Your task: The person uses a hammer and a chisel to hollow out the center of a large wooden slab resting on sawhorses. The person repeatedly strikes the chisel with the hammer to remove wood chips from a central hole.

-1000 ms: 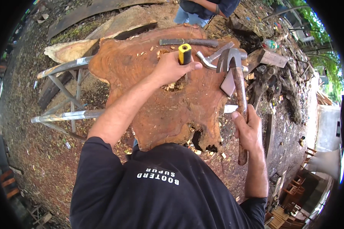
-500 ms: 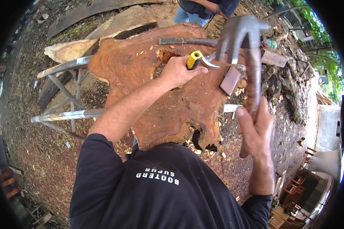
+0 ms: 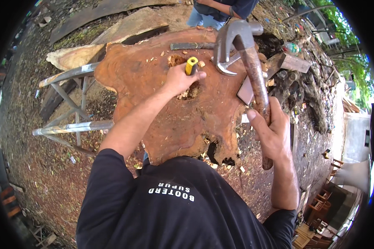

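In the head view, my left grip was closed round a yellow-and-black tool, apparently to steady it by the hollow in the wooden surface (its lower end was hidden). The tool's top poked out above my fingers. My right grip held the hammer low down its shaft, probably for leverage, its metal head apart from the tool.

Reddish-brown wood slab: long flat tool, curved metal tool, phone, loose chips on top.
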Demonstrator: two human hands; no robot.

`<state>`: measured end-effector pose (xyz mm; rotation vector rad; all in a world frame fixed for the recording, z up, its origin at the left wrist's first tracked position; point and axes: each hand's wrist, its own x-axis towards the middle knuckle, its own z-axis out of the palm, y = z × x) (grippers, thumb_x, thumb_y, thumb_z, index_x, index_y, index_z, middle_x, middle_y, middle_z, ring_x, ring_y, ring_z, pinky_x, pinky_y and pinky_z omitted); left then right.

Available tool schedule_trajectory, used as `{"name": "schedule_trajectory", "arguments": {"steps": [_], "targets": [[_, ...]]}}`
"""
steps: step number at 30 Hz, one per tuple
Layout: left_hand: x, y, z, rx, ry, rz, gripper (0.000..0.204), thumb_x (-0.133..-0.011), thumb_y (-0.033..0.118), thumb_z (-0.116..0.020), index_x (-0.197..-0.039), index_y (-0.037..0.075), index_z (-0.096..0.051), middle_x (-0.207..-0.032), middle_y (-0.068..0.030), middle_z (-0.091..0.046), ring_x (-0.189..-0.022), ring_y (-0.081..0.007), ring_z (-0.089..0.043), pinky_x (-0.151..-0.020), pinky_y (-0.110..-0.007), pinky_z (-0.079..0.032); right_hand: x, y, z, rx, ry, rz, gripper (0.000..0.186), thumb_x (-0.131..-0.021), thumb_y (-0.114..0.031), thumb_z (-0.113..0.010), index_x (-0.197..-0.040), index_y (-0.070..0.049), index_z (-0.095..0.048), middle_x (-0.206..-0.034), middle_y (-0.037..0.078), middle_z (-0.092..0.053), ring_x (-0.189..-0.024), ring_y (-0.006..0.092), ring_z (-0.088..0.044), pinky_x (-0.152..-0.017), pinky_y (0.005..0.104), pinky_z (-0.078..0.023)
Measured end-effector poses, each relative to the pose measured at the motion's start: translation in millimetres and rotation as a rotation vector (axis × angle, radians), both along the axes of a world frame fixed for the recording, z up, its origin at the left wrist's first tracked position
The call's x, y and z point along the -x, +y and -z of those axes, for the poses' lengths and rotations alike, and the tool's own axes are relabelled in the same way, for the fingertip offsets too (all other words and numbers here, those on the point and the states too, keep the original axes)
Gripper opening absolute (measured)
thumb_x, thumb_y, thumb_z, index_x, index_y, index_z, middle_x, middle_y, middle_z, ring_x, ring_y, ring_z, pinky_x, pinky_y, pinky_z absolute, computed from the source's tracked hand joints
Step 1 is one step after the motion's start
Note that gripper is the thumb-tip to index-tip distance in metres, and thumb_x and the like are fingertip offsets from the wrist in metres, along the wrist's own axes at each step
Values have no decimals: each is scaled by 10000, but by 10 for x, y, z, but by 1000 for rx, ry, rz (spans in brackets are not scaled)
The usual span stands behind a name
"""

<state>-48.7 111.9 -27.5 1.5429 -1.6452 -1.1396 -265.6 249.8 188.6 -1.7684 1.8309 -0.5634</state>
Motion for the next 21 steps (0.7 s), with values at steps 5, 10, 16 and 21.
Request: {"name": "schedule_trajectory", "arguments": {"steps": [5, 10, 16, 21], "targets": [[62, -197, -341, 25, 259, -13, 528, -804, 587, -803, -902, 78, -705, -755, -6, -666, -763, -142, -640, -735, -345, -528, 191, -30, 100, -21, -60, 45, 359, -933, -328, -704, -999, 4, -583, -604, 65, -572, -514, 148, -536, -512, 348, -441], [220, -104, -463, 114, 165, 6, 511, -811, 559, -812, -914, 69, -710, -778, -20, -681, -774, -141, -640, -738, -341, -529, 201, 4, 95, -94, -143, 118, 365, -939, -348, -698, -990, -4, -587, -601, 45, -569, -456, 124, -522, -457, 323, -438], [272, 5, -451, 160, 190, 24, 453, -800, 506, -829, -956, 88, -746, -854, -104, -743, -803, -244, -719, -732, -402, -548, 150, 63, -23, -34, -118, 84, 331, -944, -319, -696, -994, -11, -585, -605, 32, -561, -463, 115, -527, -441, 304, -437], [286, 73, -486, 126, 177, 15, 444, -806, 454, -841, -994, 69, -723, -868, -129, -736, -801, -228, -722, -719, -374, -549, -66, 16, -77, 17, -38, -37, 283, -959, -232, -664, -979, 11, -519, -591, 49, -554, -517, 119, -559, -485, 325, -474]]}}
